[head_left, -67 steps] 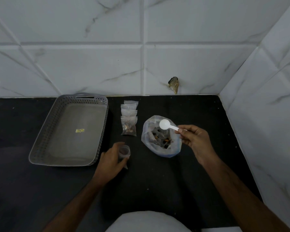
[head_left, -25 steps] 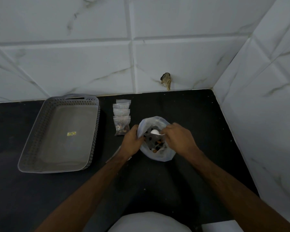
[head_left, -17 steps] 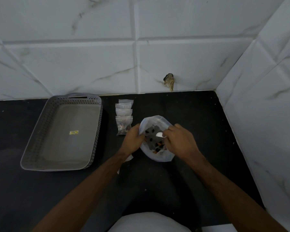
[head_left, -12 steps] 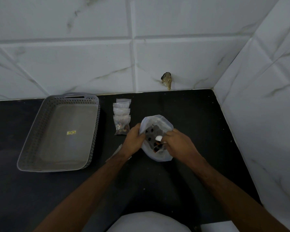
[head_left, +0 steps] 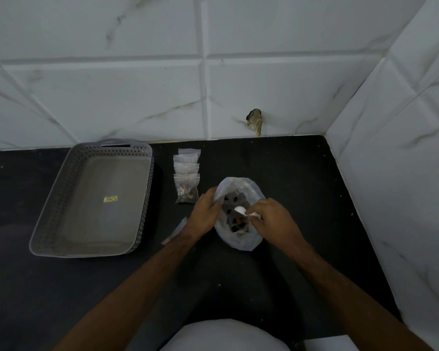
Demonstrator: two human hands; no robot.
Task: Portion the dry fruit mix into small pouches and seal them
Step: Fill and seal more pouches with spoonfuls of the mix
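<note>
Two hands work at the big bag (head_left: 241,239) of dry fruit mix on the black surface (head_left: 289,173). Left hand (head_left: 204,215) grips the bag's rim; right hand (head_left: 273,219) pinches a white spoon (head_left: 240,210) dipped into the mix. Four small pouches (head_left: 186,173) lie just left of the bag, beside a grey basket (head_left: 61,198).

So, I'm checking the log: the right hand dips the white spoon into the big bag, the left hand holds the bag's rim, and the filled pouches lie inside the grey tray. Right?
Not quite. The head view shows the filled pouches on the black counter beside the grey tray, not inside it. The rest holds: right hand, white spoon, big bag, left hand.
</note>
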